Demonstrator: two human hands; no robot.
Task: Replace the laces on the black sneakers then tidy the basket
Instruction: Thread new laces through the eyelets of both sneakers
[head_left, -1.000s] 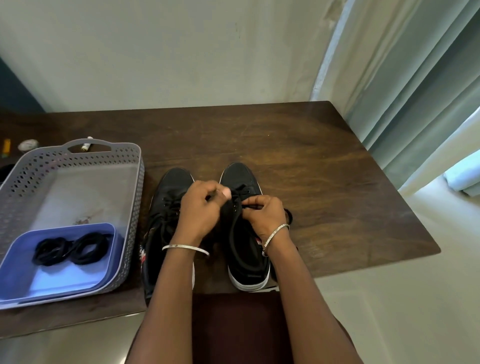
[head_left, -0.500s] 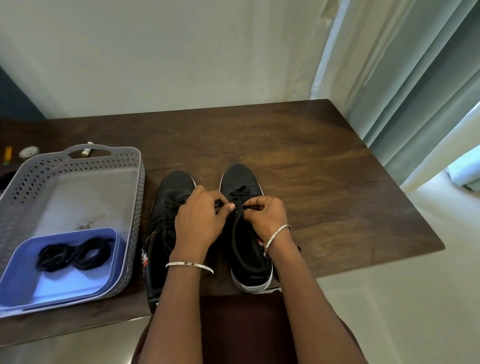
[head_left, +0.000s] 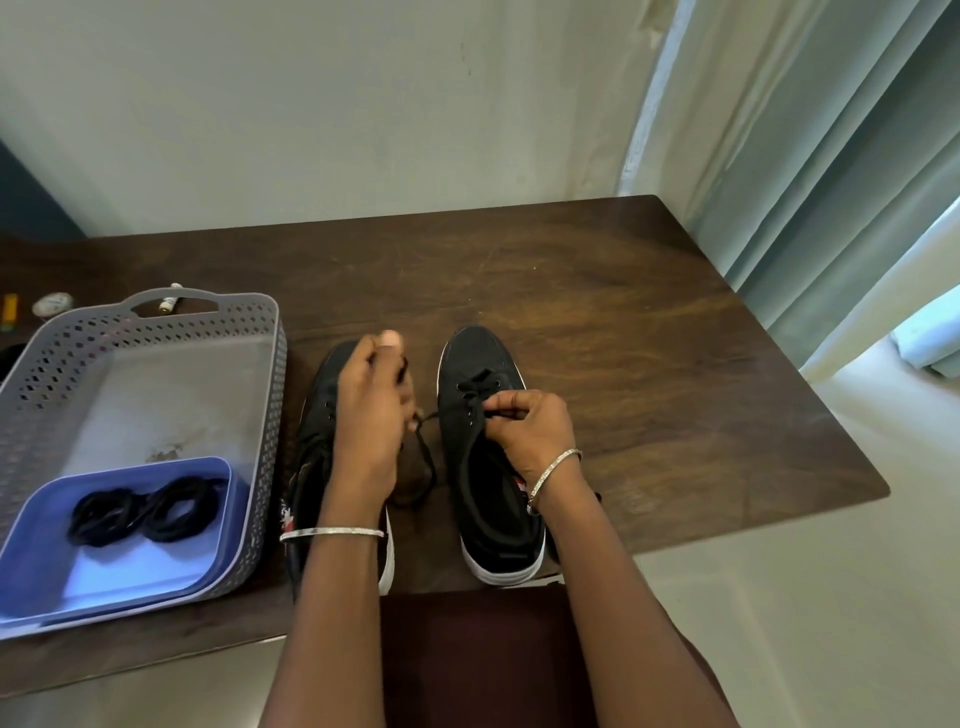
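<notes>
At your far left the grey basket (head_left: 156, 332) sits on the table (head_left: 649, 364), with a blue tray (head_left: 31, 519) inside it holding coiled black laces (head_left: 145, 512). Just right of it, your left hand (head_left: 371, 415) hovers over the left sneaker (head_left: 318, 415), fingers curled round a black lace (head_left: 430, 460) that loops down between the shoes. Your right hand (head_left: 530, 431) pinches the lace at the eyelets of the right sneaker (head_left: 483, 358) — both shoes stand side by side.

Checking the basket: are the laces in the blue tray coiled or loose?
Coiled: the black laces lie as two joined loops in the blue tray.
</notes>
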